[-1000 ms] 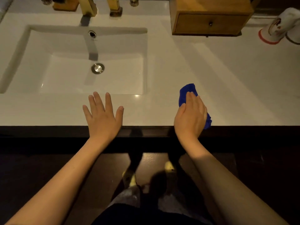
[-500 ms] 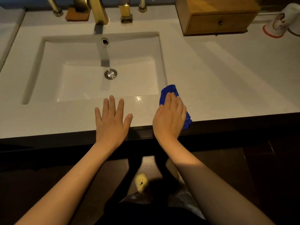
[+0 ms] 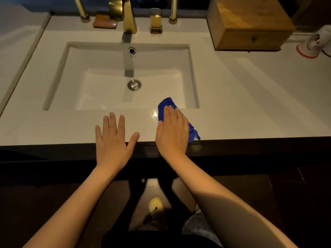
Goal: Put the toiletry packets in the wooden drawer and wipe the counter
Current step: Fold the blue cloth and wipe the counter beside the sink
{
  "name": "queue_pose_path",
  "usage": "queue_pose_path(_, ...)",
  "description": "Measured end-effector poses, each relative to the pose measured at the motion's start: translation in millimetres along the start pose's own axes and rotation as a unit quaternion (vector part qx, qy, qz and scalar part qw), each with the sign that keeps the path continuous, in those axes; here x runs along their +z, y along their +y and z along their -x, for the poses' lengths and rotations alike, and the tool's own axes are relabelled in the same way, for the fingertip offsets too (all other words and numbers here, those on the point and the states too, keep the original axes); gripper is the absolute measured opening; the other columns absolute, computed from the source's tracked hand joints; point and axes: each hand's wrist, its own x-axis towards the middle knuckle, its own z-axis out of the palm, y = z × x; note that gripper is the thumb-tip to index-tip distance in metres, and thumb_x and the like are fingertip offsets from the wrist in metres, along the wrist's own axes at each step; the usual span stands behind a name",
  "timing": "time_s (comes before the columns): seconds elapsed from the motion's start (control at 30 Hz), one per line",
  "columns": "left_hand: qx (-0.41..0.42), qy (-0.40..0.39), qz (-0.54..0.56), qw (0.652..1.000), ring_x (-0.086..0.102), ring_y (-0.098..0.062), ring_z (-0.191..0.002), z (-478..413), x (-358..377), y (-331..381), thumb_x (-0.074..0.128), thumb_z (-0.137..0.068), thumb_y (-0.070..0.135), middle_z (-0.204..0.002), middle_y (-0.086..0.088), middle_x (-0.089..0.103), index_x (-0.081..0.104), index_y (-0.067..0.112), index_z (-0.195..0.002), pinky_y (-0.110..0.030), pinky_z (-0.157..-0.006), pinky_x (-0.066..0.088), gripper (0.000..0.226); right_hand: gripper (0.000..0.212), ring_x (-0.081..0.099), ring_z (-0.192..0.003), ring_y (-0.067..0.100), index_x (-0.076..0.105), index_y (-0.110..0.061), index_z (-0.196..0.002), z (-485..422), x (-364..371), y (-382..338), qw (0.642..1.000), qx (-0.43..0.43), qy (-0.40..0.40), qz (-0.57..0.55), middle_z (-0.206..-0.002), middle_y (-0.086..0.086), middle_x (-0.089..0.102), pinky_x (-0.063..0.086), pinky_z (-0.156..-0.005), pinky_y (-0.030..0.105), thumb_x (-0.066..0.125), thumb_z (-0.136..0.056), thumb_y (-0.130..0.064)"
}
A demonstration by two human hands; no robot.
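Note:
My right hand (image 3: 172, 132) presses flat on a blue cloth (image 3: 165, 106) lying on the white counter (image 3: 250, 104), on the front strip just before the sink's front right corner. The cloth sticks out past my fingertips and at the right of my palm. My left hand (image 3: 112, 138) rests flat on the counter's front edge with fingers spread, holding nothing. The wooden drawer box (image 3: 250, 27) stands at the back right with its drawer closed. No toiletry packets are in sight.
A white rectangular sink (image 3: 100, 83) fills the middle, with a gold faucet (image 3: 129, 17) and handles behind it. A brown soap dish (image 3: 104, 24) sits at the back left. A white and red cup (image 3: 313, 44) lies at the far right. The dark cabinet front runs below.
My right hand has slid the blue cloth leftward along the front strip, from right of the sink to its front right corner. My left hand stays flat beside it.

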Motion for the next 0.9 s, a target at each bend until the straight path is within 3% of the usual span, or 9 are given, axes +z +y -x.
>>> queue_pose_path(0.27, 0.021, 0.002, 0.005, 1.0, -0.005, -0.025, -0.147, -2, 0, -5, 0.004, -0.09, 0.061, -0.159, -0.012, -0.003, 0.002, 0.015, -0.15, -0.045, -0.119, -0.001, 0.075, 0.046, 0.036, -0.137, 0.019, 0.042, -0.014, -0.139, -1, -6, 7, 0.975, -0.202, -0.059, -0.072, -0.144, 0.001, 0.047, 0.026, -0.113, 0.036, 0.043, -0.095, -0.025)
queue_pose_path(0.4, 0.043, -0.007, 0.001, 0.999, -0.004, -0.025, -0.147, -3, -1, -11, -0.003, -0.081, 0.064, -0.159, -0.012, -0.002, 0.003, 0.015, -0.15, -0.044, -0.118, -0.001, 0.084, 0.044, 0.04, -0.134, 0.018, 0.047, -0.017, -0.136, -5, -14, 24, 0.941, -0.307, -0.108, -0.088, -0.141, -0.001, 0.051, 0.025, -0.108, 0.028, 0.048, -0.094, -0.026)
queue_pose_path(0.57, 0.071, -0.016, -0.004, 0.997, -0.005, -0.026, -0.147, -4, -3, -18, -0.004, -0.077, 0.066, -0.159, -0.011, -0.003, 0.003, 0.016, -0.149, -0.043, -0.118, -0.001, 0.088, 0.043, 0.04, -0.133, 0.018, 0.048, -0.017, -0.136, -14, -20, 49, 0.888, -0.425, -0.162, -0.067, -0.14, -0.002, 0.051, 0.026, -0.109, 0.029, 0.048, -0.095, -0.029)
queue_pose_path(0.77, 0.069, -0.014, -0.016, 0.997, -0.006, -0.025, -0.147, -6, 0, -18, -0.005, -0.076, 0.066, -0.159, -0.009, -0.005, 0.001, 0.018, -0.149, -0.041, -0.117, -0.003, 0.088, 0.042, 0.033, -0.137, 0.019, 0.045, -0.02, -0.138, -28, -37, 79, 0.834, -0.513, -0.202, -0.002, -0.146, 0.003, 0.044, 0.02, -0.115, 0.031, 0.04, -0.098, -0.03)
queue_pose_path(0.9, 0.068, -0.01, -0.009, 0.998, -0.006, -0.024, -0.147, -6, 1, -18, -0.005, -0.075, 0.066, -0.159, -0.009, -0.004, 0.002, 0.018, -0.149, -0.041, -0.117, -0.004, 0.088, 0.043, 0.039, -0.125, 0.023, 0.041, -0.037, -0.139, -40, -50, 92, 0.85, -0.493, -0.172, 0.069, -0.143, 0.006, 0.045, 0.03, -0.106, 0.036, 0.032, -0.096, -0.044)
